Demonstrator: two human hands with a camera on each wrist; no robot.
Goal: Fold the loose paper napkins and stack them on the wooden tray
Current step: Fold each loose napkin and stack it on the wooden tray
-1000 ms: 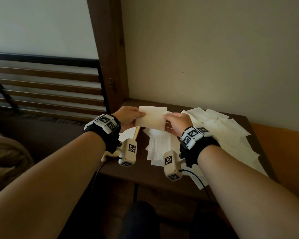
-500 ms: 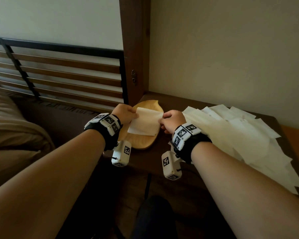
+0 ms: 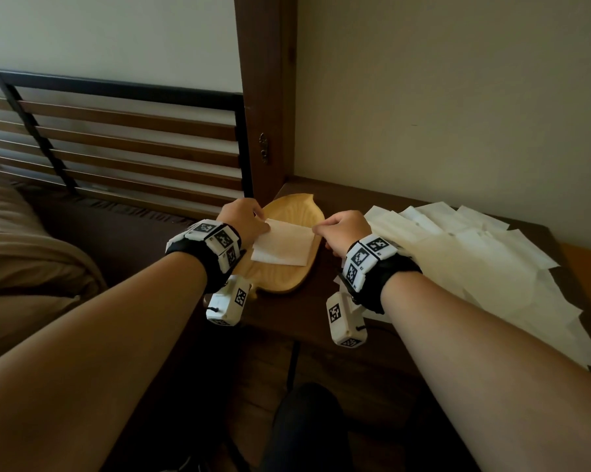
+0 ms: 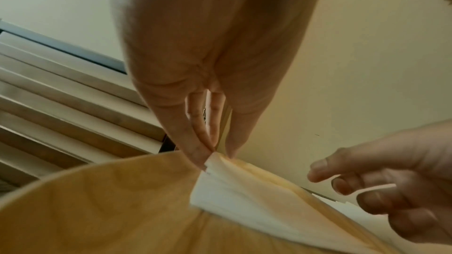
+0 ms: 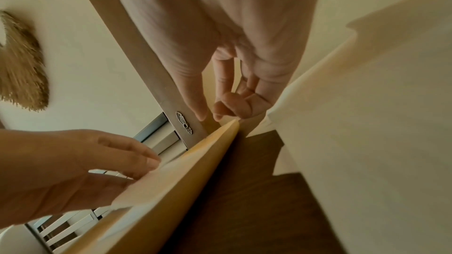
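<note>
Pinching the folded napkin [image 3: 284, 245] at its two far corners, we hold it with the left hand [image 3: 244, 221] on the left corner and the right hand [image 3: 343, 231] on the right one, thumb against fingertips each side. A second ago we held it up in the air over the loose napkins [image 3: 457, 253]; now it has come across and down onto the tray [image 3: 287, 284], which sits at the table's [image 3: 321, 311] left end near the back corner. That, we judge, leaves only the release for this one, and it looks to be the first on the tray. The napkin lies flat, its long axis running left to right across the tray, whose own long axis runs front to back.
</note>
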